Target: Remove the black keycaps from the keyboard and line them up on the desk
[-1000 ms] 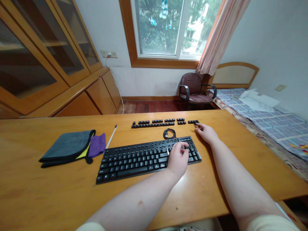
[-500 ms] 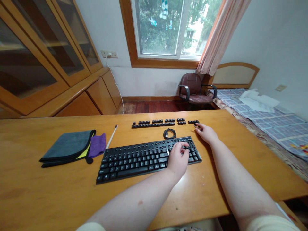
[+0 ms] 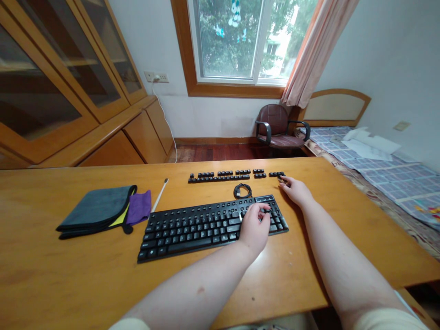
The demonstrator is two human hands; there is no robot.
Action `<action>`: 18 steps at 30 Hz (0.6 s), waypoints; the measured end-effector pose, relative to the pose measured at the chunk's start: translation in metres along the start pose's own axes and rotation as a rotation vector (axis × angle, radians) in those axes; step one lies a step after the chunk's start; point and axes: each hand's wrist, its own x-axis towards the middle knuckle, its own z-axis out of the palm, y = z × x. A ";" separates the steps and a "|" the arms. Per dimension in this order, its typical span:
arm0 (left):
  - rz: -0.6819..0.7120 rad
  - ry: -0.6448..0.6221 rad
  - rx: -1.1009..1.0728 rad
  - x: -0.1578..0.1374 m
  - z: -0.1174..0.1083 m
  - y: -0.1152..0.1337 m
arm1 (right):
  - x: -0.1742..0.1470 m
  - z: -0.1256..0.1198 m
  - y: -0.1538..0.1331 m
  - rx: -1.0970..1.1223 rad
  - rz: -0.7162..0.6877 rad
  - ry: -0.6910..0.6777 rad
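Note:
A black keyboard (image 3: pixel 192 229) lies at a slant on the wooden table, with bare key sockets along its upper rows. Over its right part is my left hand (image 3: pixel 255 227), fingers curled with the tips close together near the number keys; whatever is between them is hidden. Beyond the keyboard, loose black keycaps (image 3: pixel 220 178) stand in two rows. At the right end of these rows, beside a short group of keycaps (image 3: pixel 276 174), my right hand (image 3: pixel 296 191) pinches a small dark keycap low at the tabletop. Its fingers partly cover that keycap.
A coiled black USB cable (image 3: pixel 242 191) sits between the keyboard and the keycap rows. Left of the keyboard are a toothbrush (image 3: pixel 160 195), a purple cloth (image 3: pixel 139 207) and a folded grey cloth (image 3: pixel 98 208). A chair (image 3: pixel 277 123) and a bed (image 3: pixel 378 160) stand past the table.

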 end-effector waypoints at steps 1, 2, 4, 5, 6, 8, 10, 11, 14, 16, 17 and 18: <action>0.000 0.000 -0.001 0.000 0.000 0.000 | -0.001 -0.001 0.000 0.017 -0.002 0.013; -0.001 0.000 -0.002 0.000 0.000 0.000 | -0.002 -0.002 -0.001 0.037 -0.001 0.034; -0.001 -0.001 -0.004 0.000 0.000 0.001 | -0.004 -0.007 -0.002 0.083 0.006 0.094; -0.002 0.000 -0.006 0.000 0.000 0.001 | -0.006 -0.009 -0.002 0.105 0.004 0.130; -0.003 0.003 -0.009 0.000 0.000 0.001 | -0.008 -0.013 -0.003 0.125 -0.002 0.171; -0.007 0.013 -0.018 0.000 0.000 0.002 | -0.012 -0.020 -0.005 0.179 -0.033 0.258; -0.026 0.033 -0.033 0.000 -0.001 0.002 | -0.018 -0.027 -0.009 0.267 -0.074 0.337; -0.048 0.048 -0.043 0.000 -0.001 0.002 | -0.022 -0.030 -0.012 0.319 -0.095 0.358; -0.127 0.109 -0.078 0.001 -0.002 0.002 | -0.034 -0.037 -0.025 0.426 -0.183 0.274; -0.159 0.154 -0.116 0.003 -0.003 0.000 | -0.043 -0.037 -0.037 0.452 -0.279 0.129; -0.168 0.171 -0.139 0.003 -0.003 0.000 | -0.046 -0.036 -0.044 0.458 -0.325 0.079; -0.174 0.183 -0.162 0.004 -0.003 -0.001 | -0.049 -0.034 -0.050 0.454 -0.370 0.043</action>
